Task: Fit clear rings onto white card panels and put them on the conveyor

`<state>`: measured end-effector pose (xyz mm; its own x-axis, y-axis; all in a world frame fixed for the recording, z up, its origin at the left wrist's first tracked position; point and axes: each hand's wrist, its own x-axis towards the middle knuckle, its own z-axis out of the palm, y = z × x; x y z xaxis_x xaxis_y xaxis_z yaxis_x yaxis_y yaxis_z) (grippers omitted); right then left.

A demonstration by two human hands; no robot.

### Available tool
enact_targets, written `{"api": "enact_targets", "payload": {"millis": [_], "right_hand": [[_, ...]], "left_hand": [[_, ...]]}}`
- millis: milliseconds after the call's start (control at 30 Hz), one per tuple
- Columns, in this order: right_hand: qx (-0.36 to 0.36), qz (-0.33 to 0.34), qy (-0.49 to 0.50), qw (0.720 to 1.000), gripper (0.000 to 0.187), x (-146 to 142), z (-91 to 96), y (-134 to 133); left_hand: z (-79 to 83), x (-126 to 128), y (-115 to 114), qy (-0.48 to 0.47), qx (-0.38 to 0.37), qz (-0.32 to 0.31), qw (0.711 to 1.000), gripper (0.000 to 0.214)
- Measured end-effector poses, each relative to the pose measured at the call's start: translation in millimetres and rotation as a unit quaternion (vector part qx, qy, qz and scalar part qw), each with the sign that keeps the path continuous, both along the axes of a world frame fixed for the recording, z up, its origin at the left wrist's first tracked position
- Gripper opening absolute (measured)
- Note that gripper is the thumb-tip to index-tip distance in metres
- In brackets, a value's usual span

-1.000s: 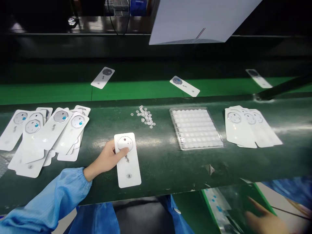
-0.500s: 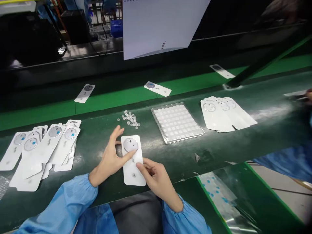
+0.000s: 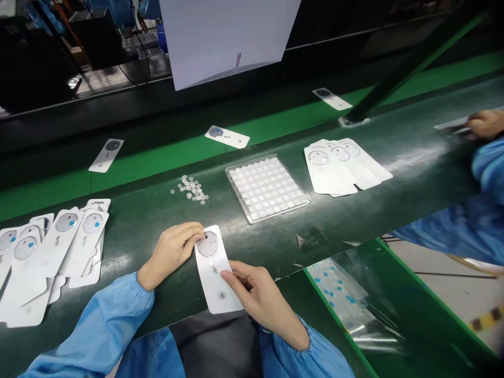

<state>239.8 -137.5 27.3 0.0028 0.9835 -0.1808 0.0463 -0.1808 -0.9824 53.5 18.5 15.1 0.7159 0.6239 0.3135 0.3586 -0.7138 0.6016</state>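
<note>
Green counter [image 3: 354, 220] is carrying the white card [image 3: 214, 278] just right of the card pile [image 3: 59, 252]. Right hand [image 3: 262, 302] is now joining left hand [image 3: 173, 252] on the card: left grip [image 3: 195, 233] is pinching its upper edge beside the grey disc [image 3: 207, 243], right grip [image 3: 234, 278] pinching its lower edge.

Light: bright and fairly even across the belt [image 3: 354, 226], seemingly from above.
Glare: a pale streak on the belt's right side; a small hot spot on a shiny ledge [image 3: 73, 82] at upper left.
Shadows: faint and soft beside the left hand [image 3: 171, 248] and right hand [image 3: 263, 302].
Dim areas: the far background, nearly black at upper left.
Sharpness: the card [image 3: 218, 270] is crisp, with its print readable.
Distortion: the wide view bends lines towards the frame edges.
</note>
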Motion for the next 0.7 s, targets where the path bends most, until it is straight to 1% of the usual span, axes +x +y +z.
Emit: {"api": "enact_targets", "payload": {"millis": [67, 133, 200, 233, 267, 300, 333, 367, 400, 433, 467, 500, 533, 567, 600, 633, 667, 700], "right_hand": [[-0.004, -0.002, 0.0, 1.0, 0.039, 2, -1.4, -2], [-0.009, 0.0, -0.001, 1.0, 0.038, 4, -3.6, -4], [-0.014, -0.01, -0.01, 1.0, 0.038, 11, -6.4, -6], [-0.013, -0.028, -0.02, 0.999, 0.038, 19, -7.6, -6], [-0.005, -0.06, -0.038, 0.997, 0.039, 33, -8.0, -4], [0.011, -0.106, -0.066, 0.992, 0.039, 52, -7.2, -2], [0.03, -0.165, -0.108, 0.98, 0.039, 77, -4.6, 2], [0.041, -0.231, -0.165, 0.958, 0.04, 105, 0.2, 6], [0.044, -0.295, -0.227, 0.927, 0.039, 136, 7.3, 11], [0.022, -0.351, -0.291, 0.89, 0.039, 167, 16.1, 16], [-0.031, -0.393, -0.35, 0.85, 0.041, 195, 25.4, 22], [-0.058, -0.409, -0.372, 0.831, 0.044, 218, 34.2, 30], [-0.075, -0.41, -0.383, 0.825, 0.044, 235, 41.4, 41], [-0.091, -0.407, -0.391, 0.82, 0.044, 245, 46.3, 54], [-0.102, -0.406, -0.4, 0.815, 0.043, 249, 48.9, 70], [-0.104, -0.411, -0.425, 0.8, 0.039, 246, 49.8, 88], [-0.095, -0.416, -0.458, 0.78, 0.03, 236, 49.6, 107], [-0.075, -0.407, -0.492, 0.765, 0.02, 221, 49.1, 127]], "left_hand": [[5.3, 6, 0, -0.024, 0.0, 0.021, 0.999, 0.022], [13.4, 9, 0, -0.029, 0.004, 0.024, 0.999, 0.02], [22.8, 8, -1, -0.027, 0.009, 0.035, 0.999, 0.02], [27.5, 4, -2, -0.03, 0.014, 0.056, 0.998, 0.022], [32.0, -2, -3, -0.033, 0.018, 0.085, 0.996, 0.024], [35.8, -11, -4, -0.034, 0.02, 0.119, 0.992, 0.027], [38.7, -21, -4, -0.03, 0.02, 0.149, 0.988, 0.03], [40.5, -32, -3, -0.012, 0.011, 0.169, 0.985, 0.034], [41.5, -44, -3, 0.006, 0.002, 0.177, 0.984, 0.037], [42.3, -54, -3, 0.016, -0.002, 0.176, 0.984, 0.037], [43.4, -63, -4, 0.015, -0.006, 0.178, 0.984, 0.035], [45.0, -71, -8, 0.009, -0.013, 0.177, 0.984, 0.03], [47.1, -77, -13, -0.002, -0.025, 0.18, 0.983, 0.024], [49.4, -82, -19, -0.014, -0.043, 0.189, 0.981, 0.019], [51.4, -86, -26, -0.024, -0.069, 0.2, 0.977, 0.017], [52.7, -91, -34, -0.033, -0.101, 0.21, 0.972, 0.016], [53.2, -97, -43, -0.045, -0.133, 0.216, 0.966, 0.016], [52.5, -104, -54, -0.059, -0.166, 0.214, 0.961, 0.015]]}}
